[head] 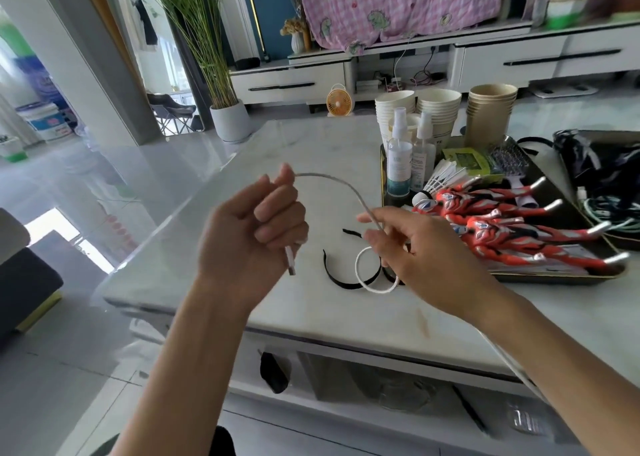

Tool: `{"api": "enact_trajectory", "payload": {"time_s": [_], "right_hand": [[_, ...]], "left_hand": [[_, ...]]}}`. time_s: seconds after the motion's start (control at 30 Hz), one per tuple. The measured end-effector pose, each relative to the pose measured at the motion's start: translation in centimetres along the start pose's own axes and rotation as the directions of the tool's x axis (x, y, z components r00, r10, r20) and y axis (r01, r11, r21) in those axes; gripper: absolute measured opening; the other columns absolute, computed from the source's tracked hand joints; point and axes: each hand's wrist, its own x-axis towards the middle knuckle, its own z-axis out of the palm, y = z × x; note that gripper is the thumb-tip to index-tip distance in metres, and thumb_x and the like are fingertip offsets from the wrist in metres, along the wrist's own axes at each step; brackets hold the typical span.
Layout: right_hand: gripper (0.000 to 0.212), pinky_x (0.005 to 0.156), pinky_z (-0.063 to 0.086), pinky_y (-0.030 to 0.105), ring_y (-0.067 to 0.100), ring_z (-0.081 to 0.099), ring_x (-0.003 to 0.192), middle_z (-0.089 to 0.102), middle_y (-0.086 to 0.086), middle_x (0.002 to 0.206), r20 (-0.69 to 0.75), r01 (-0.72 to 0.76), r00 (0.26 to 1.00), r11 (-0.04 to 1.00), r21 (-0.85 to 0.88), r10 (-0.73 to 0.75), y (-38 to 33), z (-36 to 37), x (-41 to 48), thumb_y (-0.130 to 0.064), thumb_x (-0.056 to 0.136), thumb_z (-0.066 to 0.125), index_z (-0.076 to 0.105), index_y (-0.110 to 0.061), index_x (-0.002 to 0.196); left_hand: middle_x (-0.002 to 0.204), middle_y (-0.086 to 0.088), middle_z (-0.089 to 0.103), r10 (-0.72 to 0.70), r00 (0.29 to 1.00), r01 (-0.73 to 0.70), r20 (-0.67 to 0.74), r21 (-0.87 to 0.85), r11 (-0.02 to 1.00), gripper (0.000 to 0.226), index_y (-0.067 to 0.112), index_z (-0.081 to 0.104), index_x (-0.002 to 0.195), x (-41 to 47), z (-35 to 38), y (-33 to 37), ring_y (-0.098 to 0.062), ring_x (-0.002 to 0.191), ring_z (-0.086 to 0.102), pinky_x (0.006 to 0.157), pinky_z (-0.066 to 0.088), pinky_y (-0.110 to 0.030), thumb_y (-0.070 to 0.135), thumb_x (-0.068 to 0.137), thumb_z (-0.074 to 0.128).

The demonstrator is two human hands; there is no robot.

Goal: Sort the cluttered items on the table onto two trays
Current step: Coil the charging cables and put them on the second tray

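Head: one cable (pixel 332 178), two hands (pixel 249 227) (pixel 415 251), perhaps four figures (pixel 502 227)

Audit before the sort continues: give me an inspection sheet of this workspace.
Surface: glossy pale marble table.
Job's things: thin black plastic headbands on table; dark rectangular tray holds red toy figures, clear spray bottles, stacked paper cups.
Clutter: black bag, far right.
Hands: left hand grips white USB cable near its plug; right hand pinches it above a loop.
Cables: coiled cables, right edge.
Surroundings: tall potted grass plant, small orange fan.
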Motion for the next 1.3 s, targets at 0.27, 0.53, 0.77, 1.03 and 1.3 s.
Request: {"api": "enact_trajectory", "payload": {"time_s": [0.27, 0.53, 0.77, 1.03, 1.3], "right_hand": [[0.028, 0.053, 0.038, 0.021, 0.007, 0.045, 0.052, 0.054, 0.004, 0.061, -0.099, -0.113, 0.989, 0.994, -0.013, 0.111, 0.2, -1.2, -0.2, -0.024, 0.099, 0.039, 0.064, -0.015, 0.107], [0.025, 0.056, 0.035, 0.021, 0.008, 0.042, 0.057, 0.044, -0.006, 0.062, 0.316, 0.062, 0.946, 0.920, -0.386, 0.069, -2.8, -2.6, -2.6, -0.038, 0.099, 0.034, 0.054, -0.022, 0.099], [0.021, 0.072, 0.044, 0.028, 0.017, 0.060, 0.088, 0.063, -0.003, 0.096, 0.335, 0.172, 0.942, 0.892, -0.418, -0.025, -4.0, -3.2, -3.5, -0.037, 0.097, 0.043, 0.059, -0.024, 0.101], [0.012, 0.065, 0.042, 0.018, 0.003, 0.057, 0.072, 0.064, -0.010, 0.078, 0.308, 0.073, 0.951, 0.960, -0.272, 0.015, -3.3, -5.3, -3.2, -0.037, 0.087, 0.062, 0.067, -0.027, 0.088], [0.010, 0.050, 0.040, 0.015, 0.006, 0.052, 0.054, 0.058, -0.007, 0.064, 0.251, -0.009, 0.967, 0.993, -0.118, 0.039, -2.0, -7.6, -3.2, -0.030, 0.077, 0.073, 0.064, -0.030, 0.072]], "left_hand": [[0.066, -0.009, 0.053, -0.093, 0.993, 0.087, -0.067, -0.091, 0.992, 0.025, 0.001, 0.053, 0.099, 1.8, 1.3, -1.8, -0.018, 0.057, 0.044, 0.061, 0.035, -0.024, 0.005, 0.096, 0.029], [0.094, -0.021, 0.059, -0.015, 0.998, 0.011, -0.066, -0.070, 0.998, 0.027, -0.009, 0.055, 0.100, 1.8, 2.5, -1.3, -0.032, 0.087, 0.059, 0.084, 0.046, -0.035, -0.006, 0.094, 0.029], [0.080, -0.020, 0.070, 0.049, 0.984, 0.060, -0.173, 0.576, 0.815, 0.033, 0.004, 0.057, 0.073, 2.0, 2.6, -6.4, -0.025, 0.071, 0.069, 0.063, 0.057, -0.029, 0.010, 0.095, 0.035], [0.062, -0.011, 0.066, -0.168, 0.971, 0.240, -0.172, 0.667, 0.705, 0.031, 0.000, 0.065, 0.073, 1.5, 3.2, -6.5, -0.017, 0.052, 0.064, 0.054, 0.054, -0.022, 0.009, 0.090, 0.042], [0.048, -0.007, 0.053, -0.429, 0.889, 0.406, -0.160, 0.711, 0.574, 0.030, 0.003, 0.058, 0.075, 1.1, 3.9, -6.6, -0.004, 0.027, 0.028, 0.033, 0.027, -0.011, 0.019, 0.090, 0.038]]}}
